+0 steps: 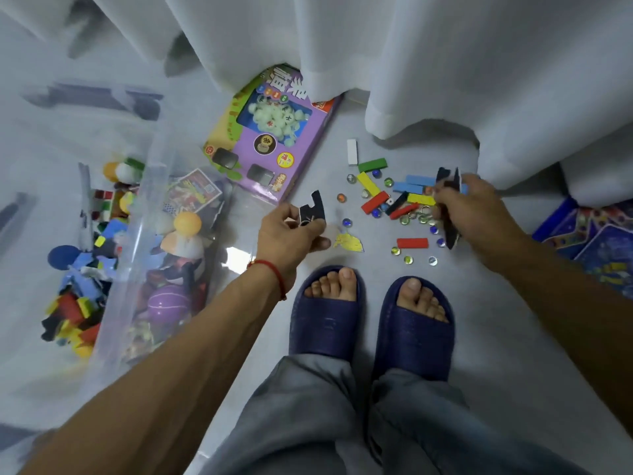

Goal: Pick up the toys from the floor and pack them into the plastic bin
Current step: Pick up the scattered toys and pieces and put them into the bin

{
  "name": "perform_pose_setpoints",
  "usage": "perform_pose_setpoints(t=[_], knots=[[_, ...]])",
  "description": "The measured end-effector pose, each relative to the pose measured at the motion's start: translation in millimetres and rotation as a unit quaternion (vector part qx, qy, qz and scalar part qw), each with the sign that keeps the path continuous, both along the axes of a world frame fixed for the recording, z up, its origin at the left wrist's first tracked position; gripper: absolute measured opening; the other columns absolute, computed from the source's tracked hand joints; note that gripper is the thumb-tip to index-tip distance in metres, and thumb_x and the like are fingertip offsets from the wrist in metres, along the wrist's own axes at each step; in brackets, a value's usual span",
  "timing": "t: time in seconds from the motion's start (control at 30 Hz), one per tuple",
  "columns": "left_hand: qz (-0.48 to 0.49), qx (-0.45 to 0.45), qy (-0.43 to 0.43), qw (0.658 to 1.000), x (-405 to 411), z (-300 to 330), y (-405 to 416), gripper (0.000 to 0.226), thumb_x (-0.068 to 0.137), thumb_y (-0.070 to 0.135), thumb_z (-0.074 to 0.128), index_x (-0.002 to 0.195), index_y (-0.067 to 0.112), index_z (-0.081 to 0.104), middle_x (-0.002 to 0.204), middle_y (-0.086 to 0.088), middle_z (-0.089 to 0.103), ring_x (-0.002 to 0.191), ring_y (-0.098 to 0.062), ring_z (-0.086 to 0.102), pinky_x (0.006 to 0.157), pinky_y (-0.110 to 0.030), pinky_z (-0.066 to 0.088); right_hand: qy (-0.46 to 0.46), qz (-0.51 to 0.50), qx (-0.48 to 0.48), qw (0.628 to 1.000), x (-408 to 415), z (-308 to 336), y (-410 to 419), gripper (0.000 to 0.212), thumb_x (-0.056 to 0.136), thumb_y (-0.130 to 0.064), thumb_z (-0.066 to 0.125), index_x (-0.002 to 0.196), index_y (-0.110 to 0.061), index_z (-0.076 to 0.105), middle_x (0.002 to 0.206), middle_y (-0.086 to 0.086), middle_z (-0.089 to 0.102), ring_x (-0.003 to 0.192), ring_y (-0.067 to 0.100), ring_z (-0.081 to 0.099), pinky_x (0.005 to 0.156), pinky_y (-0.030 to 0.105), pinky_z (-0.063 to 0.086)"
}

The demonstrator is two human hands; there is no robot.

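Observation:
My left hand (284, 231) pinches a dark puzzle piece (313, 209) just above the floor, right of the clear plastic bin (150, 186). The bin holds many toys: blocks, balls, puzzle pieces and a purple egg. My right hand (469, 209) grips several dark puzzle pieces (448, 181) over a scatter of coloured wooden blocks (375, 200) and glass marbles (416, 217). A yellow puzzle piece (349, 242) lies on the floor between my hands. A red block (412, 243) lies near my right hand.
A purple game box (270, 135) lies on the floor, partly under white curtains (411, 63). A blue puzzle board (592, 241) sits at the right edge. My feet in blue slippers (370, 320) stand just below the toys.

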State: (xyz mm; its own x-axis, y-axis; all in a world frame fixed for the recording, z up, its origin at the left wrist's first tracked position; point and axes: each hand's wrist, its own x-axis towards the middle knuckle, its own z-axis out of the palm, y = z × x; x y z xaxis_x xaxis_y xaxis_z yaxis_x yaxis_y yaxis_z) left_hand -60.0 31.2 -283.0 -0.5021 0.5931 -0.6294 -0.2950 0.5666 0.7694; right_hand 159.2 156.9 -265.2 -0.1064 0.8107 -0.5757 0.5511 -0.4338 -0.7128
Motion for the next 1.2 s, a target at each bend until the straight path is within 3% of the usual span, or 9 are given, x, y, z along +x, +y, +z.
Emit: perform_pose_setpoints(t=[0.1,0.2,0.43,0.5,0.6,0.73,0.83,0.97,1.2], knots=[[0.052,0.034,-0.095,0.994,-0.7,49.7,-30.8,0.020,0.085,-0.010,0.065,0.080,0.005,0.052,0.086,-0.015,0.064,0.056,-0.025,0.064,0.070,-0.036,0.060,0.112,-0.072,-0.143,0.981,13.2,57.9,-8.6,0.009,0.101,-0.011,0.051,0.103,-0.010,0.060,0.074,0.010,0.054,0.063,0.022,0.055,0.054,0.035,0.057],[0.094,0.076,-0.146,0.982,-16.1,106.8,-66.1,0.013,0.089,-0.009,0.060,0.086,0.002,0.054,0.088,-0.014,0.062,0.058,-0.020,0.065,0.074,-0.034,0.060,0.136,-0.050,-0.219,0.965,-8.3,129.1,-20.1,0.020,0.099,-0.014,0.056,0.118,-0.008,0.062,0.097,0.015,0.064,0.088,0.028,0.068,0.074,0.048,0.061],[0.163,0.094,-0.039,0.981,-109.3,192.0,-176.1,0.003,0.092,-0.004,0.059,0.093,-0.002,0.060,0.083,-0.013,0.058,0.064,-0.017,0.065,0.059,-0.025,0.057,0.212,0.207,-0.228,0.928,-186.3,238.2,-106.6,0.022,0.102,-0.008,0.046,0.120,-0.009,0.058,0.100,0.017,0.063,0.089,0.030,0.066,0.082,0.048,0.060],[0.185,0.031,-0.014,0.982,-132.3,196.1,-202.3,0.010,0.092,0.004,0.065,0.101,0.000,0.061,0.091,-0.013,0.060,0.063,-0.009,0.064,0.061,-0.023,0.056,0.224,0.245,-0.231,0.915,-230.5,243.8,-135.3,0.018,0.102,-0.015,0.051,0.119,-0.009,0.053,0.104,0.017,0.061,0.096,0.031,0.068,0.091,0.053,0.056],[0.213,0.005,-0.009,0.977,-146.6,211.6,-220.5,0.019,0.091,0.012,0.068,0.106,0.006,0.059,0.114,-0.020,0.064,0.076,-0.023,0.061,0.077,-0.039,0.056,0.157,0.323,-0.173,0.917,-259.8,246.1,-155.0,0.043,0.099,-0.027,0.057,0.139,-0.015,0.044,0.134,0.019,0.052,0.120,0.036,0.057,0.104,0.059,0.045],[0.115,0.004,0.134,0.984,-130.4,220.4,-206.6,0.052,0.089,0.017,0.057,0.139,0.020,0.045,0.130,-0.010,0.056,0.091,-0.018,0.062,0.074,-0.036,0.056,0.007,0.403,-0.046,0.914,-209.1,243.4,-117.7,0.040,0.097,-0.030,0.056,0.134,-0.015,0.055,0.135,0.015,0.055,0.121,0.029,0.059,0.093,0.044,0.054],[0.042,0.084,0.234,0.968,-94.5,207.7,-169.1,0.043,0.082,0.016,0.061,0.124,0.028,0.057,0.115,0.006,0.062,0.083,0.006,0.065,0.077,-0.027,0.057,-0.143,0.421,0.032,0.895,-119.4,225.2,-71.6,0.024,0.096,-0.027,0.056,0.115,-0.017,0.066,0.118,0.012,0.066,0.102,0.025,0.068,0.081,0.040,0.058],[-0.150,0.046,0.219,0.963,-33.1,158.4,-108.1,0.048,0.069,0.029,0.058,0.117,0.025,0.064,0.116,0.000,0.064,0.095,-0.021,0.066,0.087,-0.046,0.057,-0.260,0.374,0.023,0.890,8.4,159.5,-50.1,0.012,0.093,-0.021,0.064,0.105,-0.021,0.064,0.103,0.005,0.065,0.084,0.021,0.064,0.072,0.035,0.055],[-0.379,-0.064,0.263,0.885,34.4,38.6,-38.4,0.044,0.083,0.014,0.070,0.125,0.019,0.060,0.119,-0.005,0.059,0.100,-0.023,0.063,0.078,-0.026,0.045,-0.329,0.189,-0.030,0.925,132.0,-22.2,-143.0,0.047,0.088,-0.026,0.071,0.130,-0.019,0.050,0.127,0.013,0.048,0.103,0.028,0.058,0.083,0.034,0.049]])
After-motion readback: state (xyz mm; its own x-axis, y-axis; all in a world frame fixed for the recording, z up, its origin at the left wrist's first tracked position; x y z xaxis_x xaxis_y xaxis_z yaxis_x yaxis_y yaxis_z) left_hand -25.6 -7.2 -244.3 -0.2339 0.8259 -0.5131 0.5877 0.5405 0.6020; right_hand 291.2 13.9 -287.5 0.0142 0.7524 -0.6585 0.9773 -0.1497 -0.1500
